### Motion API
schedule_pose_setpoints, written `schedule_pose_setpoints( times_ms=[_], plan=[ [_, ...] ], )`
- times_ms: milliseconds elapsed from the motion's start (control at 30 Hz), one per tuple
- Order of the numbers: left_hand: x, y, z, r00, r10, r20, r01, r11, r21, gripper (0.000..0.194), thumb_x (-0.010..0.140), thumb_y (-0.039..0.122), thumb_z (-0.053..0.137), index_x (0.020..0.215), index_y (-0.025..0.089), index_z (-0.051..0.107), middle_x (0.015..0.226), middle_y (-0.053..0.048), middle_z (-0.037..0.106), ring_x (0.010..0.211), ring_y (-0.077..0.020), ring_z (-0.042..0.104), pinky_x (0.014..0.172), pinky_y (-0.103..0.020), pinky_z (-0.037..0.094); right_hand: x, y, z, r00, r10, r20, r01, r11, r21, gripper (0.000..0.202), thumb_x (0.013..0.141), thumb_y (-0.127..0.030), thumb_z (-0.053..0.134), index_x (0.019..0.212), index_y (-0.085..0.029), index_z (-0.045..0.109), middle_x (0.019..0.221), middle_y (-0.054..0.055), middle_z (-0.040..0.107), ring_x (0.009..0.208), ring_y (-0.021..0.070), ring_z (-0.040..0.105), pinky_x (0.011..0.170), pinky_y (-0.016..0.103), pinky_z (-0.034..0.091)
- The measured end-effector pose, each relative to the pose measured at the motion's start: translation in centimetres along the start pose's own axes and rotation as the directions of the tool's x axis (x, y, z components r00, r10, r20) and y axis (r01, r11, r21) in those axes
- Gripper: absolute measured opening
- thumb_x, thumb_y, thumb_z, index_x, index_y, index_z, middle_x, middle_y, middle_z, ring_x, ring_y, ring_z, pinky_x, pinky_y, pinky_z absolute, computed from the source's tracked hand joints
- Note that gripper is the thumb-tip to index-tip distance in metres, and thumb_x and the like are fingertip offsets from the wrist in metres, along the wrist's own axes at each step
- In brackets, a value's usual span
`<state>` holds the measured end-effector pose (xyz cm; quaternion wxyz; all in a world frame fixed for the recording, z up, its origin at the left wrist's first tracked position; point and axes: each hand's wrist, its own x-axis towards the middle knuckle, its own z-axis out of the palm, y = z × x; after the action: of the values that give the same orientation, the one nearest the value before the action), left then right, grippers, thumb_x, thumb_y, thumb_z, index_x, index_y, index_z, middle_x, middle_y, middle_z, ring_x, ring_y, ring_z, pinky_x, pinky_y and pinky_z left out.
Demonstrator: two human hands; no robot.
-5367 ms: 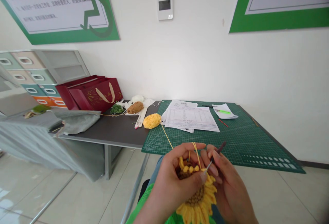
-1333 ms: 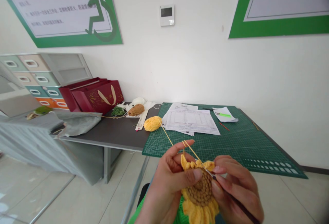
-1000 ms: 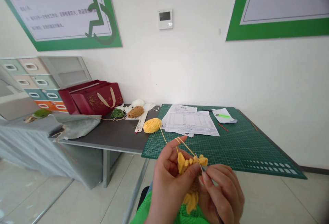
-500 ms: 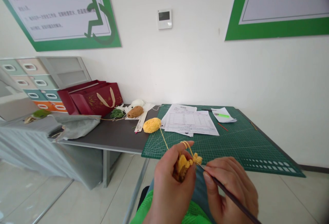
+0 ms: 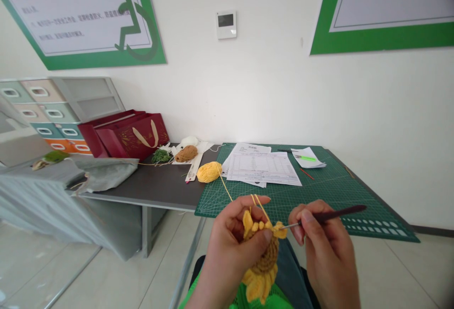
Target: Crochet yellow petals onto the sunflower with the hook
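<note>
Between its thumb and fingers, my left hand (image 5: pixel 234 247) pinches a crocheted flower (image 5: pixel 267 257) with a brown round centre and yellow petals. Yellow yarn loops over the raised left index finger and runs back to a yellow yarn ball (image 5: pixel 209 172) on the table. My right hand (image 5: pixel 322 243) grips a crochet hook (image 5: pixel 333 214) with a dark handle. The hook's thin metal tip meets the yellow stitches at the flower's upper right edge. Part of the flower is hidden behind my left thumb.
A green cutting mat (image 5: pixel 329 191) bears printed sheets (image 5: pixel 262 167) and a bright green pen (image 5: pixel 305 158). To the left lie a brown yarn ball (image 5: pixel 186 153), green yarn (image 5: pixel 161 155) and a maroon gift bag (image 5: pixel 133 134). Drawer boxes (image 5: pixel 53 110) stand farther left.
The flower has turned so its brown centre and lower petals show. My right hand has rolled, and the hook handle has swung from pointing down-right to pointing right and slightly up.
</note>
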<state>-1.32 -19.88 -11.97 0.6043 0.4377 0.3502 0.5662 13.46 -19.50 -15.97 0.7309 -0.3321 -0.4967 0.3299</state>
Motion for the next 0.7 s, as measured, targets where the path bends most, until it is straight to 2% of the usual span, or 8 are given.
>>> schedule_pose_setpoints(
  times_ms=[133,233,400,500,600,700],
  plan=[
    [-0.1,0.4,0.0,0.994,-0.101,0.033,0.104,0.987,-0.121,0.042,0.065,0.021,0.090,0.106,0.022,0.079,0.082,0.000,0.061,0.067,-0.0091,0.057,0.062,-0.020,0.045,0.4,0.4,0.2,0.963,0.214,0.163,-0.251,0.934,0.254,0.025,0.098,-0.034,0.057,0.077,-0.023,0.051,0.063,-0.003,0.049,0.057,0.0118,0.045,0.053,0.022,0.043],
    [0.0,0.5,-0.1,0.992,-0.122,0.036,0.126,0.979,-0.160,0.045,0.064,0.020,0.091,0.107,0.024,0.079,0.083,0.001,0.062,0.069,-0.0092,0.058,0.066,-0.021,0.046,0.2,0.7,0.6,0.947,0.247,0.208,-0.303,0.900,0.314,0.030,0.097,-0.038,0.057,0.076,-0.024,0.042,0.065,-0.004,0.047,0.059,0.0127,0.044,0.055,0.024,0.046],
    [-0.1,0.1,-0.1,0.993,-0.115,0.017,0.117,0.974,-0.196,0.049,0.065,0.021,0.091,0.111,0.026,0.079,0.085,0.000,0.063,0.073,-0.0113,0.060,0.071,-0.024,0.049,-0.7,1.1,1.2,0.986,0.126,0.111,-0.155,0.935,0.320,0.023,0.099,-0.033,0.054,0.080,-0.026,0.043,0.070,-0.003,0.049,0.061,0.0135,0.048,0.055,0.025,0.045],
    [-0.1,-0.1,0.0,0.993,-0.113,0.041,0.119,0.970,-0.212,0.051,0.066,0.020,0.090,0.114,0.028,0.078,0.086,0.000,0.064,0.072,-0.0112,0.060,0.070,-0.024,0.048,-0.9,1.5,1.1,0.998,-0.051,0.040,0.041,0.973,0.226,0.011,0.098,-0.030,0.057,0.088,-0.025,0.054,0.084,0.001,0.057,0.077,0.0164,0.058,0.064,0.029,0.051],
    [-0.1,-0.3,0.0,0.991,-0.119,0.067,0.132,0.966,-0.224,0.053,0.066,0.020,0.090,0.117,0.028,0.077,0.086,0.001,0.063,0.070,-0.0103,0.058,0.069,-0.024,0.046,-0.6,1.7,0.7,0.963,-0.264,0.056,0.260,0.963,0.071,0.003,0.096,-0.026,0.060,0.095,-0.025,0.063,0.099,0.006,0.066,0.096,0.0221,0.063,0.081,0.041,0.055],
    [-0.1,-0.4,0.0,0.990,-0.119,0.077,0.134,0.963,-0.233,0.057,0.066,0.020,0.090,0.121,0.029,0.075,0.086,0.000,0.061,0.073,-0.0113,0.057,0.071,-0.025,0.047,-0.3,1.7,0.6,0.934,-0.339,0.110,0.332,0.940,0.073,0.005,0.097,-0.024,0.058,0.100,-0.026,0.062,0.093,0.006,0.071,0.091,0.0236,0.066,0.081,0.046,0.056]
  ],
)
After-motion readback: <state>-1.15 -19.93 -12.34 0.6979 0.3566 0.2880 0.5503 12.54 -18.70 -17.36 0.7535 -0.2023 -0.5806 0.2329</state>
